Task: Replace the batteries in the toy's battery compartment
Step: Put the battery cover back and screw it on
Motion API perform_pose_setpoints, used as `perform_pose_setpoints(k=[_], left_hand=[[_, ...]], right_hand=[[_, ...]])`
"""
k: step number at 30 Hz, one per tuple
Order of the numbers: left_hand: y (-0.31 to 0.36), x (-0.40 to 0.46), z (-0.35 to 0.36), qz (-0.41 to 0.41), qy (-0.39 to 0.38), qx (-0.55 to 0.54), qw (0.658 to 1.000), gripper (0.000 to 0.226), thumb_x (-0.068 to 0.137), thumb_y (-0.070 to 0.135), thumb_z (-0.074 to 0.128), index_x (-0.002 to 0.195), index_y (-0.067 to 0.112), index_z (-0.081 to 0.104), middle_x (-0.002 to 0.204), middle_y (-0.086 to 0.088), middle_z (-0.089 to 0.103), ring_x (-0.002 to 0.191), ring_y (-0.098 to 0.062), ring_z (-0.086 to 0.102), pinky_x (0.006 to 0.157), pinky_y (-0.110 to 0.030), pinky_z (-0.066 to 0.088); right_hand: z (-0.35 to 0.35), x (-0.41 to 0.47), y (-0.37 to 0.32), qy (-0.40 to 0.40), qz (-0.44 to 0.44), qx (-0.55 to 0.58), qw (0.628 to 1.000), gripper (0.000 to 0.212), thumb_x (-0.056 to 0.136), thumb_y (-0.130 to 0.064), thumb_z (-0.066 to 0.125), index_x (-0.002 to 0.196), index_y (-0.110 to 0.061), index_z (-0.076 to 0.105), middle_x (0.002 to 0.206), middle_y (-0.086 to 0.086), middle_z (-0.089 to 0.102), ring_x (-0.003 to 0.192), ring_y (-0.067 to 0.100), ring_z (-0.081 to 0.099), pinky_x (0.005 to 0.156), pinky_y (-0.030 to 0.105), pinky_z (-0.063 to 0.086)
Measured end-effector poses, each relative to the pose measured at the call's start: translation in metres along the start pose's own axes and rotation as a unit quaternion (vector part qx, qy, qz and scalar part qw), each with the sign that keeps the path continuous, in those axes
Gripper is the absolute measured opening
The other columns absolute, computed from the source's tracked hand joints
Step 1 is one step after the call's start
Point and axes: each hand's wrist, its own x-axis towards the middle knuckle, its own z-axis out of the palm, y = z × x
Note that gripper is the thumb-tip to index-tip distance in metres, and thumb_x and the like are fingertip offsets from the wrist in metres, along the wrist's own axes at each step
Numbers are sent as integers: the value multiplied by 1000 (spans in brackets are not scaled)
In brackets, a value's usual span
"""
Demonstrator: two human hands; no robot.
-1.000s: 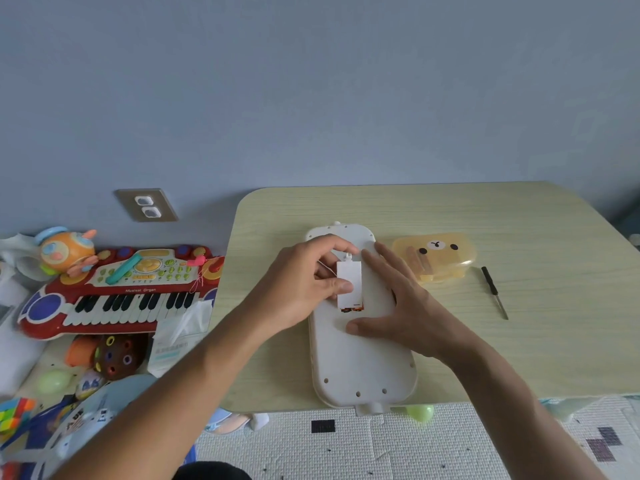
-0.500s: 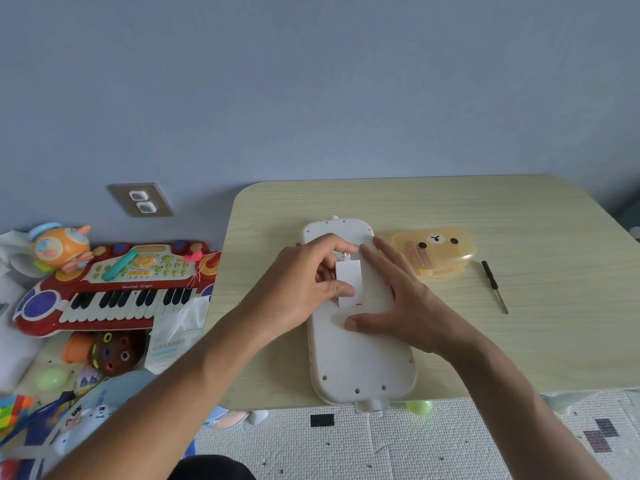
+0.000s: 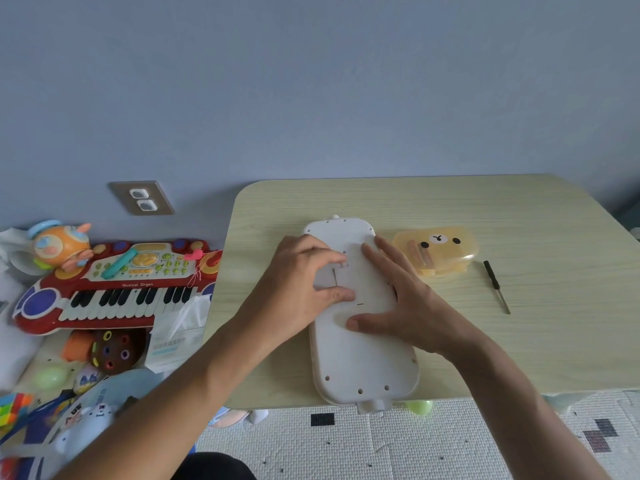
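toy (image 3: 363, 355) face down on table (image 3: 485, 209), cover (image 3: 356, 282) flush in its back. left hand (image 3: 298, 289) fingertips pressing cover, holding nothing. right hand (image 3: 412, 306) spread flat on toy beside it.

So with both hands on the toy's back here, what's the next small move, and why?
Probably the right hand reaches for the screwdriver lying to the right: the cover looks seated flush in the white toy, with the left hand pressing beside it.
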Motion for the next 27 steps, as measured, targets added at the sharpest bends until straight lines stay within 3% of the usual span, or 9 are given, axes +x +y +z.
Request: perform_pose_setpoints(k=[5, 12, 15, 18, 20, 22, 25, 27], left_hand=[[-2, -11, 1, 14, 15, 5, 1000, 41, 73, 40, 85, 108, 21, 80, 108, 10, 67, 106, -6, 59, 95, -1, 32], [1, -9, -2, 1, -7, 10, 1000, 40, 77, 41, 82, 112, 24, 76, 118, 12, 62, 117, -5, 51, 97, 4, 22], [-1, -7, -1, -22, -33, -24, 999, 61, 75, 46, 81, 130, 27, 60, 139, 15, 49, 135, 1, 35, 102, 5, 13], [-5, -5, 1, -36, -82, -23, 996, 96, 69, 62, 76, 149, 26, 39, 155, 19, 26, 147, 4, 13, 112, -9, 9], [-7, -5, 3, -42, -112, -11, 993, 115, 60, 75, 71, 154, 24, 30, 159, 19, 17, 149, 2, 4, 117, -19, 9], [-6, -6, 5, -41, -122, -11, 992, 126, 52, 83, 63, 156, 23, 25, 162, 18, 11, 151, 0, -3, 120, -23, 7], [-5, -7, 9, -42, -117, -13, 992, 128, 50, 85, 57, 157, 24, 23, 165, 16, 8, 154, -6, -9, 125, -33, 3], [-7, -7, 9, -42, -116, -16, 992, 128, 50, 85, 57, 157, 24, 22, 165, 16, 7, 154, -8, -11, 124, -33, 1]], right_hand=[[-1, -1, -1, 3, 1, -10, 1000, 117, 67, -38, 90, 159, -32, 19, 162, -26, 2, 135, -14, 12, 104, 17, 26], [0, -1, -3, 11, 2, -9, 1000, 116, 67, -36, 90, 159, -31, 19, 161, -25, 4, 134, -16, 11, 104, 16, 25], [-1, -3, -6, 20, 1, -20, 1000, 115, 66, -39, 90, 158, -30, 22, 161, -25, 9, 138, -11, 17, 108, 18, 27], [-17, -15, -11, 43, -17, 7, 999, 89, 74, -35, 86, 151, -28, 42, 152, -21, 39, 129, -15, 41, 109, 18, 37], [-41, -25, -9, 108, -8, 71, 992, 49, 83, -23, 80, 130, -24, 66, 126, -10, 70, 107, -4, 67, 91, 20, 55], [-67, -34, 3, 225, 23, 108, 968, 17, 87, -14, 75, 102, -21, 78, 93, 0, 79, 77, 13, 75, 64, 26, 58], [-91, -38, 32, 382, 118, 32, 916, 5, 85, -17, 76, 90, -16, 77, 83, 2, 75, 65, 16, 66, 53, 17, 45], [-93, -36, 48, 396, 179, -63, 899, 19, 83, -25, 78, 99, -14, 77, 87, 1, 74, 73, 16, 65, 60, 19, 46]])
